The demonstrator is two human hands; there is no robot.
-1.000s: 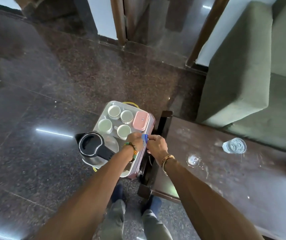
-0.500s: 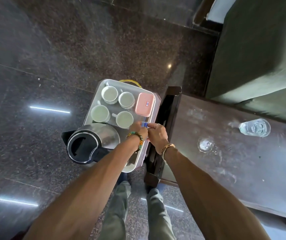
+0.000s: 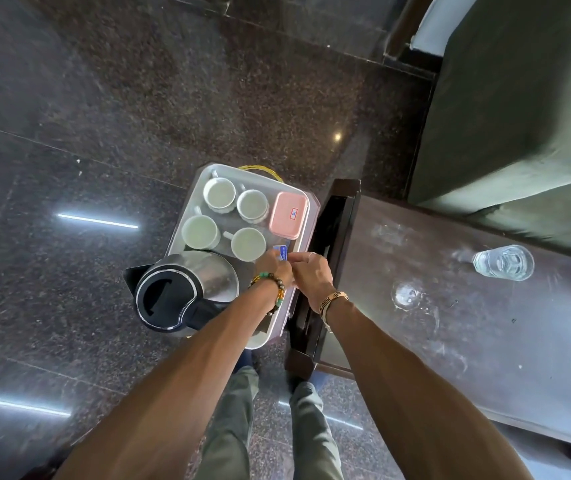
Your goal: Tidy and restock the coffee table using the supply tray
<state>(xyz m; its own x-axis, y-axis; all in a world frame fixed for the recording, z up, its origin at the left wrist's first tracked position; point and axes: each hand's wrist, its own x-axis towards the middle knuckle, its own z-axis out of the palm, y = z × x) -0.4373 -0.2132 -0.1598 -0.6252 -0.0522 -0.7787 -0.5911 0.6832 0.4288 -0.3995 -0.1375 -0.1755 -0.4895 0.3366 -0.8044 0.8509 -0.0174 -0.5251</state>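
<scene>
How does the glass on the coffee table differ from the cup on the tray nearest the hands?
The glass is clear and see-through; the cup is pale and opaque. The cup has a side handle; the glass has none. The glass stands alone on the dark coffee table; the cup sits on the tray with three similar cups. Both stand mouth up.
</scene>
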